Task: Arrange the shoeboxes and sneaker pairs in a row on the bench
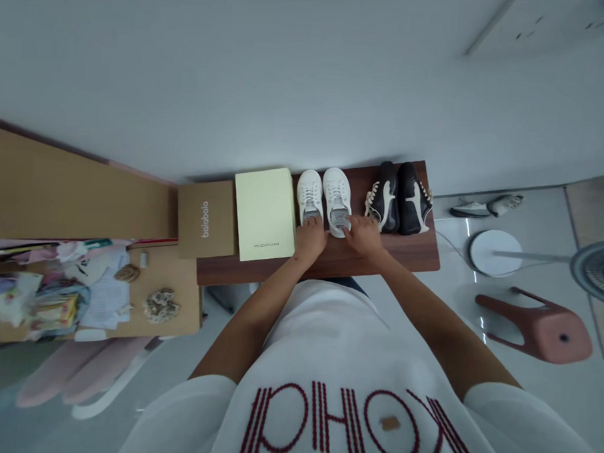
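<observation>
Fingers of the left hand (311,243) bend down, close together, into the heel opening of the left white shoe (310,187), with the thumb a little apart on the inner side. On the right hand (365,236), thumb and forefinger are slightly spread at the heel of the right white shoe (336,186); whether either hand is pinching, I cannot tell. Close below the camera is a white T-shirt (337,328) with dark red letters across it. Beyond it runs a brown wooden bench (413,258), where the two white shoes sit side by side, toes toward the wall (289,72), grey insoles showing. Just beside them on the left lies a pale yellow box (266,215) marked MEIZHIYUAN, then a brown box (207,216) marked balabala. Past a gap on the right, two dark shoes (412,198) with cream trim stand together near the bench's end. Off to the left is a desk (182,318) cluttered with papers (106,301) and small things. Away to the right, on the floor (448,313), are a pink stool (562,335), a fan (600,271) with a round white base, and, farther back by the wall, some blurred shoes (506,205)
</observation>
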Available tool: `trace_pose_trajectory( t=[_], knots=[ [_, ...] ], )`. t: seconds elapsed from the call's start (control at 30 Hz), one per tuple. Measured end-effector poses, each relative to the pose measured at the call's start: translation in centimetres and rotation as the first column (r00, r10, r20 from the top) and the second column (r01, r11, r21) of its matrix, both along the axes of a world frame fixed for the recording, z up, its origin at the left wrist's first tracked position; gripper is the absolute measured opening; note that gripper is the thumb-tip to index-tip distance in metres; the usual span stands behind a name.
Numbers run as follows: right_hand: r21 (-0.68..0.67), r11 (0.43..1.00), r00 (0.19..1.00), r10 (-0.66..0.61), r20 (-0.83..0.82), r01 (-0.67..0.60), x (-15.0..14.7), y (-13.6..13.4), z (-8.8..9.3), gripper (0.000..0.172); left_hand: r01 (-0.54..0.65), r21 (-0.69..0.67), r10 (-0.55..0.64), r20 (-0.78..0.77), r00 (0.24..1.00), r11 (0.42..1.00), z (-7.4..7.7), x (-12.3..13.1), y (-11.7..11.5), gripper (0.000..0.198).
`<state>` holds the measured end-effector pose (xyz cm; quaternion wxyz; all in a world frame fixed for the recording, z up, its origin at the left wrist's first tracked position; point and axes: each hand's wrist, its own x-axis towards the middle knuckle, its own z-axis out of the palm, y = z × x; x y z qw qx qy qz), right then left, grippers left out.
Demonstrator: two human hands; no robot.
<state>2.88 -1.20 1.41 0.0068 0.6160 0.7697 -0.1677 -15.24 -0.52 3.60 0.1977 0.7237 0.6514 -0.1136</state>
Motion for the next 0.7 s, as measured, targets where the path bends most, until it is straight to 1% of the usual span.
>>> trace_pose_trajectory(
  t=[0.1, 0.2, 0.3, 0.4, 0.43, 0.5, 0.53, 0.6, 0.63, 0.67, 0.7],
  knots=[
    [0.102, 0.988, 0.992, -0.112, -0.05, 0.117, 4.1, -0.9, -0.1, 0.043, 0.073, 0.05, -0.076, 0.07, 0.995, 0.996, 1.0, 1.8, 0.4, 0.044],
    [0.16, 0.959, 0.972, -0.229, -0.057, 0.235, 8.1, -1.3, -0.3, 0.045, 0.167, 0.068, -0.176, 0.157, 0.972, 0.984, 1.2, 4.6, 0.8, 0.041],
    [0.193, 0.927, 0.947, -0.316, -0.062, 0.322, 11.9, -1.2, -0.9, 0.047, 0.239, 0.042, -0.243, 0.237, 0.941, 0.97, 0.6, 7.6, 0.8, 0.041],
    [0.193, 0.872, 0.892, -0.45, -0.043, 0.449, 15.6, -0.7, -2.0, 0.056, 0.254, -0.047, -0.231, 0.283, 0.931, 0.966, -0.7, 10.2, 0.8, 0.044],
    [0.158, 0.855, 0.867, -0.497, -0.023, 0.494, 16.7, -0.5, -2.4, 0.061, 0.25, -0.084, -0.216, 0.293, 0.931, 0.965, -1.2, 11.0, 0.8, 0.046],
    [0.009, 0.835, 0.835, -0.551, 0.008, 0.551, 18.5, -0.1, -3.1, 0.07, 0.249, -0.146, -0.193, 0.319, 0.928, 0.957, -2.3, 12.3, 1.2, 0.048],
    [-0.09, 0.829, 0.832, -0.554, 0.001, 0.552, 19.2, -0.1, -3.4, 0.072, 0.257, -0.169, -0.19, 0.337, 0.922, 0.951, -2.8, 12.9, 1.4, 0.048],
    [-0.256, 0.821, 0.84, -0.539, -0.059, 0.51, 20.0, 0.0, -3.9, 0.069, 0.27, -0.189, -0.188, 0.364, 0.912, 0.944, -3.8, 14.0, 2.0, 0.047],
    [-0.295, 0.825, 0.845, -0.527, -0.093, 0.482, 20.2, 0.0, -4.0, 0.067, 0.264, -0.189, -0.182, 0.366, 0.913, 0.946, -4.2, 14.5, 2.3, 0.046],
    [-0.292, 0.839, 0.853, -0.509, -0.119, 0.46, 20.3, -0.1, -4.1, 0.065, 0.252, -0.187, -0.172, 0.36, 0.917, 0.95, -4.6, 14.9, 2.6, 0.044],
    [-0.26, 0.859, 0.865, -0.484, -0.131, 0.441, 20.3, -0.1, -4.2, 0.065, 0.237, -0.187, -0.161, 0.351, 0.923, 0.953, -4.9, 15.2, 2.8, 0.042]
  ],
)
